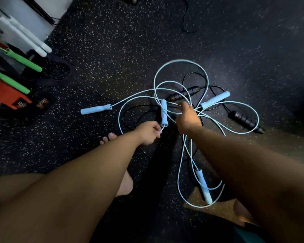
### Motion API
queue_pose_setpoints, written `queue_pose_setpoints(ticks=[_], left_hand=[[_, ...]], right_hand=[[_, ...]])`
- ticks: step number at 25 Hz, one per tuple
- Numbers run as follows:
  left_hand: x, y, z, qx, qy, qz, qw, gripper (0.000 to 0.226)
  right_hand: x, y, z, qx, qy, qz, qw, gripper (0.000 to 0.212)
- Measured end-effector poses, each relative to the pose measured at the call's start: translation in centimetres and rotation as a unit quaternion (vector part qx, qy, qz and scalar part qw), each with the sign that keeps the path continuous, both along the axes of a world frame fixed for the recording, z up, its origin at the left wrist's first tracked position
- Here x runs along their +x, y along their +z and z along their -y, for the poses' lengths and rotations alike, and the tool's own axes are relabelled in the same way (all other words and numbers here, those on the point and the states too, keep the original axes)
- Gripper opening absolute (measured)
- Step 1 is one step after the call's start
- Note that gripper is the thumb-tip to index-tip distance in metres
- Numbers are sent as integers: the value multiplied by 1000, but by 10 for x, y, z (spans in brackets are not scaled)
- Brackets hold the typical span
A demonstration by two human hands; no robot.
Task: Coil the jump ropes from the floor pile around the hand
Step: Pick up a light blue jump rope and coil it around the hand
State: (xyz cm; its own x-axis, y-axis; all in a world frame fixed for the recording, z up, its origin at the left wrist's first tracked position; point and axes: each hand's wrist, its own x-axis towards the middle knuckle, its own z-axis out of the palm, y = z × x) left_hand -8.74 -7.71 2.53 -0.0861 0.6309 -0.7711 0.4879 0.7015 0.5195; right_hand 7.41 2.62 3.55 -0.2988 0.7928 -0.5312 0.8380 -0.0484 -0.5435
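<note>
Here, on the speckled floor (112,50), the left hand (148,133) pinches a pale blue jump rope (164,113) just below its handle. The right hand (188,118) hovers over the tangled pile (215,99); its grip is blurred, unreadable. Black rope handles (182,93) lie beyond.

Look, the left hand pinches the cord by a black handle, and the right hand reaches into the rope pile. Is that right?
Not quite. The head view shows the left hand pinching the cord just below a light blue handle, not a black one. The right hand does reach into the rope pile, as you said.
</note>
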Motion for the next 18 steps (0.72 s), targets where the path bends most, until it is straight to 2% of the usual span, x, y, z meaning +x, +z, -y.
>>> queue_pose_setpoints(ticks=[3, 5, 6, 8, 10, 11, 12, 14, 16, 18], left_hand=[[0, 53, -13, 57, 73, 54, 994, 9], [1, 90, -19, 80, 101, 91, 987, 13], [4, 109, -19, 85, 121, 113, 983, 16], [12, 146, -19, 89, 168, 167, 967, 18], [23, 182, -21, 118, 212, 196, 950, 16], [29, 201, -22, 146, 224, 195, 944, 16], [33, 219, -24, 176, 229, 188, 939, 16], [41, 253, -28, 225, 229, 172, 931, 17], [45, 285, -33, 244, 229, 154, 930, 15], [43, 316, -38, 254, 240, 125, 929, 16]], right_hand=[[9, 28, 7, -17, 117, 11, 993, 79], [14, 48, 17, 13, 70, -29, 997, 85], [17, 57, 23, 40, 18, -59, 997, 81], [23, 79, 35, 67, -80, -129, 986, 56], [23, 116, 45, -24, -159, -228, 960, 23], [23, 138, 49, -90, -175, -278, 940, 17], [22, 160, 53, -138, -171, -317, 922, 21], [25, 202, 60, -170, -133, -368, 904, 23], [32, 234, 62, -180, -111, -421, 882, 17], [39, 260, 56, -143, -105, -445, 878, 18]])
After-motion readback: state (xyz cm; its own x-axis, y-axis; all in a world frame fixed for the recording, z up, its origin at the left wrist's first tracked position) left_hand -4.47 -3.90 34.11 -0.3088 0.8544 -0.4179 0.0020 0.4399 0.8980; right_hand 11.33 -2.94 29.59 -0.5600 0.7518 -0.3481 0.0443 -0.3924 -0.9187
